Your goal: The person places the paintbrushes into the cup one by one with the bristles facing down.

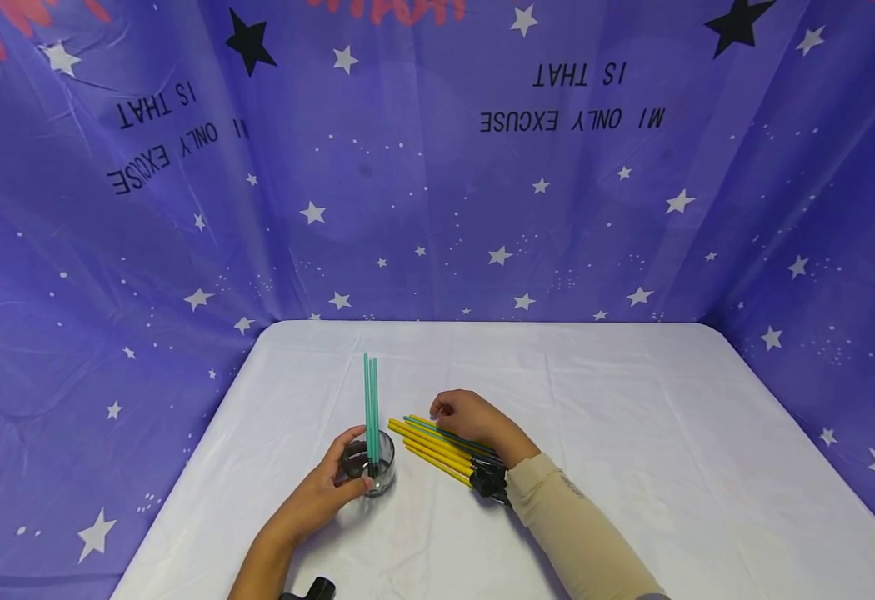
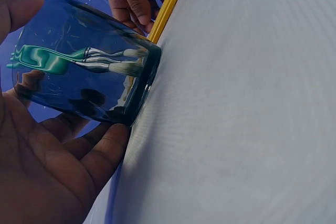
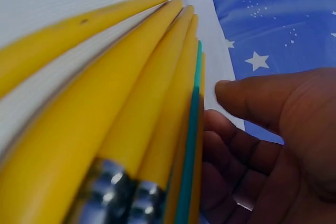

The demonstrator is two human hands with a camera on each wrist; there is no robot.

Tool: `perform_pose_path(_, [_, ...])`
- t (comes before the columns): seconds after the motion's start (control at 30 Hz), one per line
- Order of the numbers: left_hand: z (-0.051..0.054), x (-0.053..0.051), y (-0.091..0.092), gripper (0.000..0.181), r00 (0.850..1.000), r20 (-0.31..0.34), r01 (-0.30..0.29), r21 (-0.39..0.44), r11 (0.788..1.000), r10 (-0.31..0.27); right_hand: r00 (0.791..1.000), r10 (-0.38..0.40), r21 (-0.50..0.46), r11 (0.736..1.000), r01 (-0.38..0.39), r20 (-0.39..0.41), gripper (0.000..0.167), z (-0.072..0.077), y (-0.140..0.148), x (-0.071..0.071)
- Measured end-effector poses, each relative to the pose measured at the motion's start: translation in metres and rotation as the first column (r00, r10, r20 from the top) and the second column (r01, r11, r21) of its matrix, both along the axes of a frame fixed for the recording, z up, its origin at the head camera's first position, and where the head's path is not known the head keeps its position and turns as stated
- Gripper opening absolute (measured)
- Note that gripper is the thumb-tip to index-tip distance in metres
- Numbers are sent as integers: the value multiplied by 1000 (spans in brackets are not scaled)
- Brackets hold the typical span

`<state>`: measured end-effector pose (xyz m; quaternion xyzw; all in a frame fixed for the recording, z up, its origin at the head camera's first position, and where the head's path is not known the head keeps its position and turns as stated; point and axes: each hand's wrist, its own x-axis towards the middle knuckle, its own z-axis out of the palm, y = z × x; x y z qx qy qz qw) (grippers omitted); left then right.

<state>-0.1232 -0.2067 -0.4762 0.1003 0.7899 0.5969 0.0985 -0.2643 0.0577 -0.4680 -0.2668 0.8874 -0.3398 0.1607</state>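
A clear drinking glass point(image 1: 387, 468) stands on the table, with my left hand point(image 1: 312, 498) gripping its side between thumb and fingers. Inside it lean several green-handled paintbrushes point(image 1: 372, 400). Their pale bristles point(image 2: 125, 68) point down to the base in the left wrist view. To the right of the glass lies a row of yellow-handled paintbrushes point(image 1: 432, 445), with a thin green-handled brush point(image 3: 192, 124) among them. My right hand point(image 1: 477, 418) hovers along the row's far side, fingers loosely bent and thumb apart. Nothing shows between thumb and fingers; whether they touch a brush I cannot tell.
A white cloth covers the table point(image 1: 632, 417). Purple star-printed curtain point(image 1: 422, 183) hangs behind and along both sides. Black camera gear point(image 1: 488, 482) on the right wrist covers the near ends of the yellow brushes. Another black device point(image 1: 321, 588) shows by the left forearm.
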Motion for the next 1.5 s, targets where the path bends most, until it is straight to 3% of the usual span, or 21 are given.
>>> perform_pose_path(0.47, [-6, -2, 0, 75, 1000, 17, 7, 37, 999, -8, 999, 35, 44, 998, -34, -10, 8, -2, -4, -1])
perform_pose_path(1.13, [-3, -2, -1, 74, 1000, 11, 8, 25, 1000, -9, 999, 22, 114, 993, -19, -25, 11, 1, -9, -4])
perform_pose_path(1.5, [-4, -2, -1, 74, 1000, 12, 6, 37, 999, -7, 997, 37, 56, 998, -41, 68, 18, 12, -6, -3])
